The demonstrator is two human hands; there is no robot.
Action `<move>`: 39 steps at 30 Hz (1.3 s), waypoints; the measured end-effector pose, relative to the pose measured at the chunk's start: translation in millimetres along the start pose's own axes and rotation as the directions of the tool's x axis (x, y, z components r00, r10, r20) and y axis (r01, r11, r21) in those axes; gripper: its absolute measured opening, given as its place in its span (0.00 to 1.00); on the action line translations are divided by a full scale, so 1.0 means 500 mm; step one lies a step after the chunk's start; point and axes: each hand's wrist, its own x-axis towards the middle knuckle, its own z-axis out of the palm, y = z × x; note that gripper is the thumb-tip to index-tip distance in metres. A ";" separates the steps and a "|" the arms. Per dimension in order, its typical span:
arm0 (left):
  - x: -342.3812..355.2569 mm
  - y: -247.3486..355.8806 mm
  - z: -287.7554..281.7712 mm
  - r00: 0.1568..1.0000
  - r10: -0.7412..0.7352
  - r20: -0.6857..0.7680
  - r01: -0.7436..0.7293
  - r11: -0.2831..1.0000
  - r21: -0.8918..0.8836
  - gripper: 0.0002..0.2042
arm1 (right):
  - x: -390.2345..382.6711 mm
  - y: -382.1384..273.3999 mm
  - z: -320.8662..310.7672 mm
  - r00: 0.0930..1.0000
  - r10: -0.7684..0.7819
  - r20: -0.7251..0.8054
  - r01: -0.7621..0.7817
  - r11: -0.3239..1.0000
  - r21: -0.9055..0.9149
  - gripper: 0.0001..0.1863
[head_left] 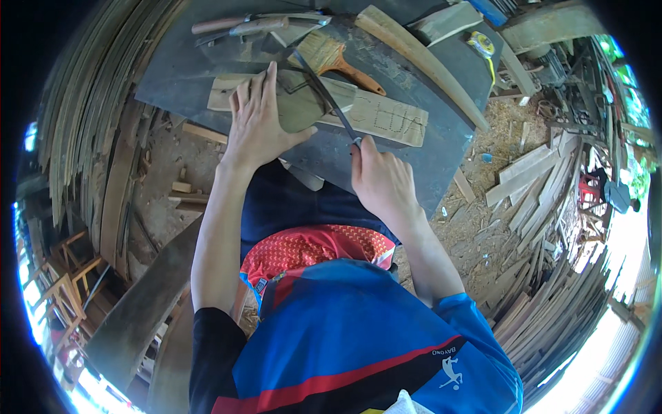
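Note:
A long, narrow dark file (327, 96) slants up and to the left from my right hand (385, 176), whose fingers are closed around its handle end. The blade crosses the right side of a flat, rounded greenish-brown wooden piece (298, 114). My left hand (255, 124) braces that piece, fingers straight along its left side and thumb against its near edge. Beneath lies a pale plank (396, 124) with dotted marks on its right part. Just beyond is a wide paintbrush (355, 72) with a brown handle. The palm side of my left hand is hidden.
Wooden-handled tools (258, 26) lie at the table's far left. A curved wooden length (427, 65) runs along the right, near a yellow tape measure (480, 45) and a wooden block (448, 24). Stacked boards (89, 103) stand left of the dark table (179, 76); scrap planks (531, 169) cover the floor right.

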 end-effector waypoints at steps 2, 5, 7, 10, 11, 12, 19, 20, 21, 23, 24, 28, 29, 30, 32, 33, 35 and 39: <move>0.018 0.000 0.001 0.999 -0.003 0.038 0.002 1.000 0.018 0.60 | 0.013 0.004 -0.001 1.000 -0.004 0.003 0.004 1.000 -0.007 0.13; 0.032 0.004 -0.001 0.997 -0.038 0.071 0.032 0.996 0.078 0.63 | 0.009 0.007 0.001 1.000 -0.005 -0.003 0.005 1.000 -0.027 0.13; 0.042 0.018 -0.009 0.993 -0.072 0.093 0.063 0.994 0.089 0.64 | 0.002 0.004 0.001 1.000 0.006 0.017 -0.005 0.999 -0.034 0.13; 0.038 0.001 0.002 0.998 0.016 0.065 -0.024 0.992 0.120 0.63 | -0.009 0.003 0.000 0.998 0.027 0.065 -0.026 0.999 -0.024 0.13; 0.035 -0.001 0.001 0.997 0.037 0.069 -0.045 0.992 0.120 0.63 | -0.008 0.004 0.000 0.997 0.029 0.065 -0.028 0.999 -0.018 0.13; 0.032 -0.002 0.003 0.997 0.060 0.052 -0.068 0.985 0.160 0.62 | -0.007 0.003 0.001 0.997 0.029 0.066 -0.028 1.000 -0.006 0.13; 0.056 -0.011 -0.012 0.994 0.032 0.101 -0.040 0.996 0.083 0.61 | 0.017 0.001 -0.005 0.999 0.019 0.049 -0.018 1.000 -0.018 0.13; 0.054 -0.016 -0.011 0.995 0.048 0.084 -0.052 0.998 0.045 0.61 | 0.012 -0.003 -0.013 0.996 0.032 0.086 -0.031 0.999 -0.019 0.13; 0.057 -0.014 -0.013 0.993 0.058 0.101 -0.065 0.995 0.071 0.61 | 0.007 0.000 -0.014 0.996 0.020 0.092 -0.018 1.000 -0.021 0.13; 0.060 -0.016 -0.018 0.988 0.085 0.127 -0.097 0.991 0.090 0.60 | -0.004 0.006 -0.026 0.995 0.013 0.104 -0.008 0.999 -0.053 0.13; 0.062 -0.017 -0.015 0.986 0.088 0.144 -0.106 0.987 0.124 0.59 | -0.002 0.008 -0.025 0.995 0.003 0.096 0.001 0.999 -0.040 0.13; 0.065 -0.022 -0.016 0.989 0.114 0.093 -0.126 0.983 0.135 0.54 | 0.050 0.000 0.006 0.997 -0.015 0.071 0.011 0.998 0.056 0.13; 0.068 -0.016 -0.014 0.986 0.119 0.120 -0.133 0.984 0.117 0.55 | 0.053 -0.001 0.010 0.998 -0.018 0.060 0.012 0.996 0.090 0.13; 0.073 -0.014 -0.017 0.983 0.110 0.147 -0.127 0.986 0.110 0.55 | 0.048 0.000 0.010 0.997 -0.013 0.070 0.010 0.998 0.054 0.13; 0.074 -0.018 -0.020 0.981 0.097 0.167 -0.117 0.987 0.112 0.55 | 0.016 0.006 -0.008 0.996 -0.019 0.091 0.020 1.000 -0.015 0.14; 0.078 -0.019 -0.020 0.978 0.117 0.174 -0.138 0.984 0.111 0.55 | -0.003 0.010 -0.014 0.994 0.006 0.107 -0.002 1.000 -0.031 0.14; 0.074 -0.020 -0.021 0.973 0.132 0.190 -0.156 0.980 0.121 0.55 | -0.032 0.020 -0.018 0.988 0.032 0.150 -0.024 0.998 -0.056 0.14; 0.077 -0.019 -0.011 0.977 0.176 0.118 -0.191 0.973 0.130 0.56 | 0.011 -0.002 -0.003 0.995 0.026 0.096 -0.028 0.999 0.024 0.14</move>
